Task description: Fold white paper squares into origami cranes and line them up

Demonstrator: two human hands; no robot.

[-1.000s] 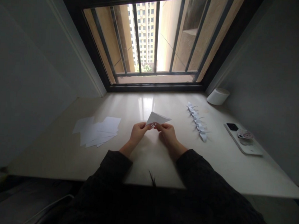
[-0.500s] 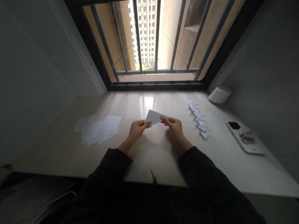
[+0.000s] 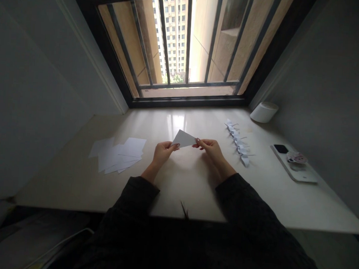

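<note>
A folded sheet of white paper is held up above the white tabletop, between my two hands. My left hand pinches its left corner, thumb on top. At the paper's right corner, my right hand grips it between thumb and fingers. To the left lie several loose white paper sheets, overlapping one another. A row of small folded paper cranes stands to the right of my right hand.
A phone with a round grip on its back lies at the right. Near the window stands a white cylindrical object. Thin dark strands show at the table's front edge.
My right hand has shifted slightly up and its hold sits nearer the paper's right tip. My left hand and the paper have moved slightly left and up.
</note>
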